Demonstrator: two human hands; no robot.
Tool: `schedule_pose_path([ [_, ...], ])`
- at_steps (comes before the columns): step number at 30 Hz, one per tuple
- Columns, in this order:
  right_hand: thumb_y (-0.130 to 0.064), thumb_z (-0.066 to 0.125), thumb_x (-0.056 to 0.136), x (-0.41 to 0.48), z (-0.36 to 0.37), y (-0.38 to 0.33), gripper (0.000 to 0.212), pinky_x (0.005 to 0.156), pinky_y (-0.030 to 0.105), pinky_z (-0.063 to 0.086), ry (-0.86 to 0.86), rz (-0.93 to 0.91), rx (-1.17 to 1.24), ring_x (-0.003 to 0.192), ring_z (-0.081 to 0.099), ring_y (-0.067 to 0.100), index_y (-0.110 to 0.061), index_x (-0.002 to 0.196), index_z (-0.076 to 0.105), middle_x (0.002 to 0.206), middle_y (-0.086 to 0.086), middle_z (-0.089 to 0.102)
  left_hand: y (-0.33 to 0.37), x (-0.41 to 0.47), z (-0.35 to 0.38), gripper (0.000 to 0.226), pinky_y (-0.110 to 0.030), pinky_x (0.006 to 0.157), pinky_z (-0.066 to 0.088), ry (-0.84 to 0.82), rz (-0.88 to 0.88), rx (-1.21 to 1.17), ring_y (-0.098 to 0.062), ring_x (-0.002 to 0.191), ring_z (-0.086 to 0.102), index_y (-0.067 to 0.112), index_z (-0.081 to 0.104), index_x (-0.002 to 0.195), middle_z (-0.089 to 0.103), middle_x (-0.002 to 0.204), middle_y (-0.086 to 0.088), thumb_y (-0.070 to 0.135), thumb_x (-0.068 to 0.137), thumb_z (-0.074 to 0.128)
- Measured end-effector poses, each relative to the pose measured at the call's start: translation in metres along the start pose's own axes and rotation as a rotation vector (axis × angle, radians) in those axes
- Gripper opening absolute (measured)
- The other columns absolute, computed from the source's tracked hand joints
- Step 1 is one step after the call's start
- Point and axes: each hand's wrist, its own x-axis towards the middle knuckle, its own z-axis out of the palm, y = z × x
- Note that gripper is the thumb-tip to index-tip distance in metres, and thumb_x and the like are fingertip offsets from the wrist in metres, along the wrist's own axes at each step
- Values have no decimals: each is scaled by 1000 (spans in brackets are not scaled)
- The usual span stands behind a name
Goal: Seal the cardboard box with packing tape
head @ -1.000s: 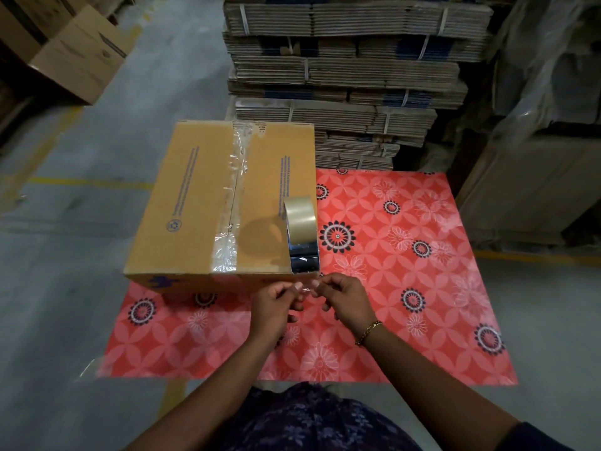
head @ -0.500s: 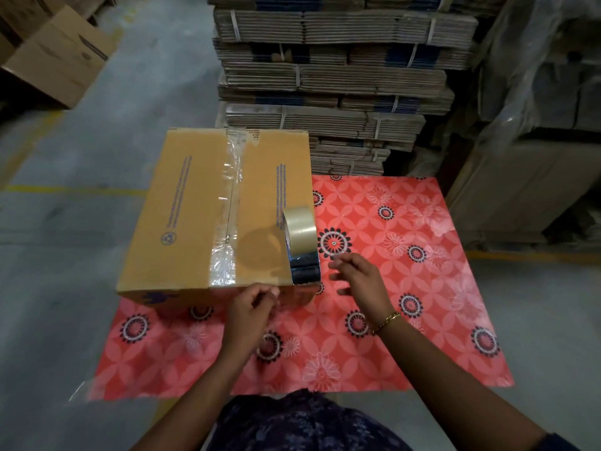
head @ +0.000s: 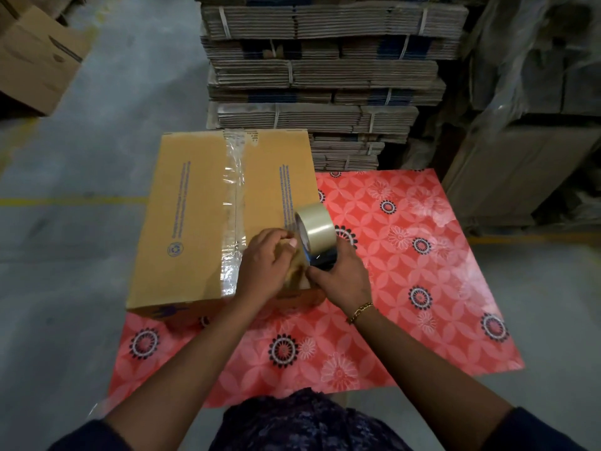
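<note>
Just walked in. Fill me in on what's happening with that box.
A person is sealing a cardboard box that sits on a red flowered mat. Clear tape already runs along its top centre seam. Both hands are on a roll of packing tape standing at the box's near right corner: the right hand steadies its lower part, while the left hand works at the roll's side, apparently picking for the loose end.

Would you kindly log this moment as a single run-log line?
box: centre seam taped | tape roll: on box, near right corner | left hand: at roll | right hand: gripping roll
</note>
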Motion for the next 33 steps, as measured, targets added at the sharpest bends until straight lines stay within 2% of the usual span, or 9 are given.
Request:
schedule_pose_path([
  [4,-28,85,68,2,-16,14,46,75,38,57,48,106,217,89,68,16,-25,106,61,99,-7,72,-1,5,19,39,-44,91,51,-24,112,132,-26,109,62,17,71,107,69,116,-2,46,91,51],
  [7,-15,87,71,6,-35,37,51,74,45,63,17,225,484,93,73,24,-13,116,63,106,4,75,5,12,35,41,-46,102,42,-32,165,292,-28,129,52,22,68,114,63,132,-2,48,88,48],
  [11,-8,83,70,14,-68,72,54,69,39,62,-50,354,686,81,73,21,-2,120,65,101,11,74,27,23,66,54,-49,110,32,-141,234,443,-30,139,43,22,64,123,58,142,-4,51,82,44],
  [15,6,74,82,30,-91,117,29,57,26,58,-37,515,759,62,68,12,-3,109,67,76,1,73,51,27,105,58,-55,111,29,-209,255,590,-35,140,43,19,63,124,57,143,-10,51,79,45],
  [17,7,71,85,41,-98,140,25,55,24,57,-19,571,795,62,66,14,-4,107,69,72,2,71,58,30,121,58,-57,113,25,-253,254,646,-34,143,39,18,61,126,55,145,-10,50,80,45],
  [22,2,70,87,70,-104,188,26,58,26,59,-25,675,911,76,65,18,-9,111,69,85,6,68,71,30,157,65,-55,114,23,-344,272,724,-31,145,36,18,58,134,52,148,-7,55,84,39],
  [26,-9,74,87,87,-110,207,21,50,20,52,-19,787,962,69,63,12,-12,107,68,81,2,66,74,24,175,64,-51,111,30,-380,219,713,-29,140,42,21,57,134,53,148,-6,57,84,40],
  [30,-17,79,83,93,-109,226,33,42,20,43,-17,781,883,64,60,17,-6,113,70,85,7,65,73,17,184,62,-48,109,31,-434,173,727,-28,141,40,22,55,135,51,149,-4,57,85,42],
  [33,-15,82,78,93,-106,235,34,51,31,52,-27,735,848,58,61,25,1,107,72,82,17,67,73,12,187,60,-47,108,31,-437,158,737,-27,141,40,24,54,136,51,147,-2,57,87,43],
])
